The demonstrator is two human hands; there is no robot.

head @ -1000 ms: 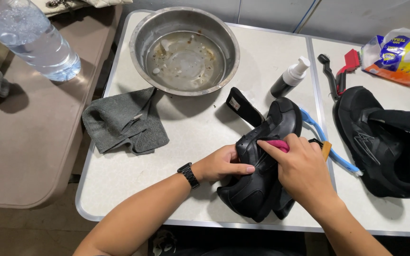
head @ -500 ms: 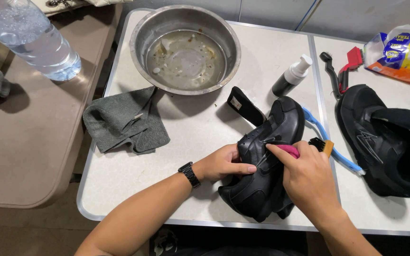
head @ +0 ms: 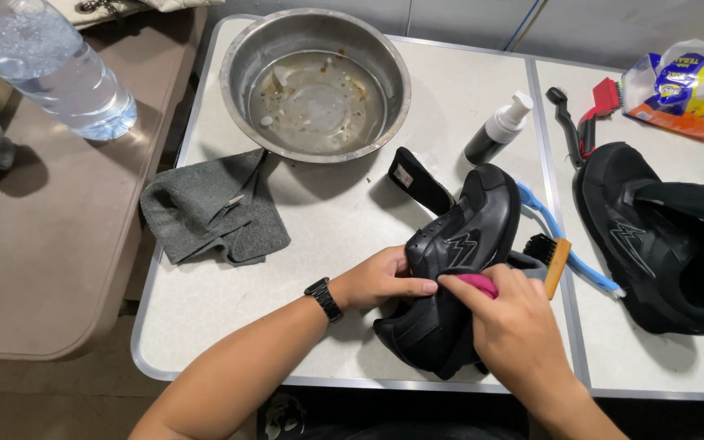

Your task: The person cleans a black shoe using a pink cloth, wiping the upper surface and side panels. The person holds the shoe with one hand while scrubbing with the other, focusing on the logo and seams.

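The right hand is pinching a pink cloth against the black sneaker, which the left hand is gripping at the near edge of the white folding table. A colourful plastic packet is lying at the far right corner, a white-capped foam bottle is standing beside the steel bowl, and a brown table is sitting alongside at left.

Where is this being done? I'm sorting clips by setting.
Probably a makeshift shoe-cleaning station on a folding table: a metal bowl of water, brushes and a black sneaker under the hands.
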